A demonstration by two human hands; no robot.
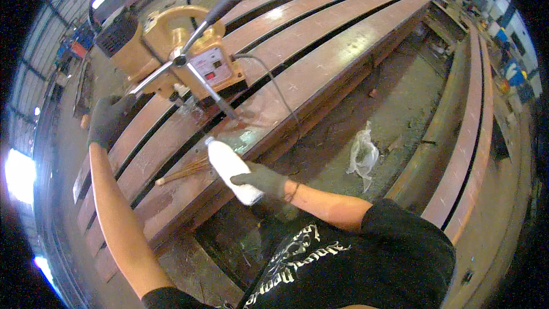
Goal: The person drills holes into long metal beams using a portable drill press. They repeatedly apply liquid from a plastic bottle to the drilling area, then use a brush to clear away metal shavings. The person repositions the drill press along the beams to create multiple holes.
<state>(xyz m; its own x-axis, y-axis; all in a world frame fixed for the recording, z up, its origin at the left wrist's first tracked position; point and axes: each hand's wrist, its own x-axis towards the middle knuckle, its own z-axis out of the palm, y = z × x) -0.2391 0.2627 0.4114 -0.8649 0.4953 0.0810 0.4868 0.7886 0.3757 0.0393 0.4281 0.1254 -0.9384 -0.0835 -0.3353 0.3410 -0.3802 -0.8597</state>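
Note:
My left hand [112, 119], in a dark glove, closes round the dark end grip of one spoke of the feed handle [180, 60] on a yellow magnetic drill [157, 34]. The drill stands on long reddish-brown steel beams [320, 74]. In my right hand [262, 181], also gloved, is a white plastic bottle [227, 163], tilted with its narrow top toward the drill's base. A wet patch [243, 140] shines on the beam beside the bottle. Left of the bottle lies a thin brush-like thing [186, 170] with a pale wooden end.
A dark cable [274, 83] runs from the drill over the beam's edge. On the dark floor to the right lies a crumpled clear plastic bag [363, 154]. More long beams [466, 154] stretch along the right side. A person in blue [514, 74] is far off right.

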